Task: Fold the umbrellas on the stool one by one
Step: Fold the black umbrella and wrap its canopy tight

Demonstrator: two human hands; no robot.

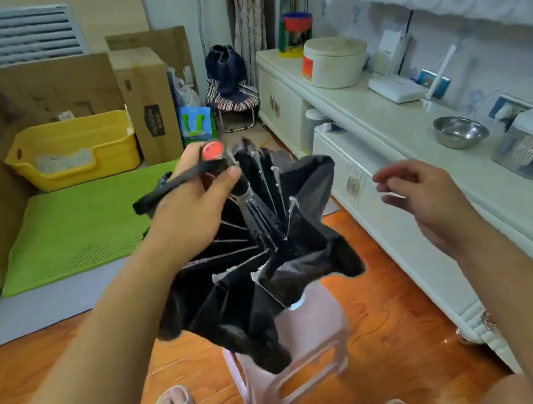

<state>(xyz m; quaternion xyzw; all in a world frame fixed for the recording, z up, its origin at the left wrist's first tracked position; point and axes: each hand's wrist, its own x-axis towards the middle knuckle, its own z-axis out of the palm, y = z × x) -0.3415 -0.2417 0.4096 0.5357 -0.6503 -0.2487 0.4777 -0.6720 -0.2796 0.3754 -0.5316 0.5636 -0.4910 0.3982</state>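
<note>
- Indoors, a person is standing over a pale pink stool (302,368) on a wooden floor (392,304), holding a collapsed black umbrella (267,263) above it, handle up and canopy hanging loose, its lowest folds dangling at or just over the stool's seat.
- Judging by the slack fabric and splayed ribs (229,241), the step in hand is gathering the canopy; doing it well probably means keeping the handle steady while the free hand is smoothing each panel the same way round the shaft before wrapping.
- Gripping the handle (216,171), the left hand (190,209) is curling its fingers around the dark barrel below the red end cap (212,150), thumb pressing across the front and the black wrist strap (167,188) trailing over its knuckles.
- Hovering well apart to the side, the right hand (428,192) is holding nothing, fingers loosely spread and slightly bent, apparently readying to reach for the cloth.
- Any second umbrella on the stool is hidden by the canopy, if one is there.
</note>
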